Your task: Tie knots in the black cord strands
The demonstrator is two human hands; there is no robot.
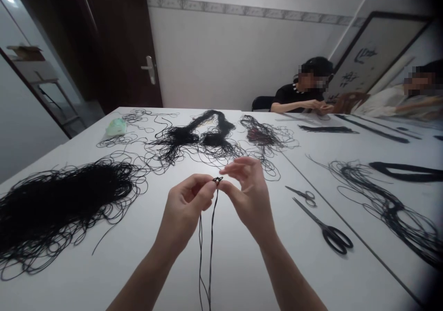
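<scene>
In front of me, above the white table [238, 265], my left hand [190, 195] pinches a small knotted loop of black cord [217, 180] between thumb and fingertips. My right hand [247, 195] is beside it, thumb tip touching the knot's right side. Its other fingers are spread and curve above the knot, with a gap to the thumb. Two dark strands of this cord hang down between my wrists toward the table's near edge. The exact form of the knot is too small to make out.
A big heap of black cord [79, 200] lies left. Further bundles [183, 138] spread behind, near a pale green packet [116, 127]. Small scissors [304, 194] and large black scissors [325, 230] lie right, beside a tangled cord bundle [387, 205]. Two people sit at the far right.
</scene>
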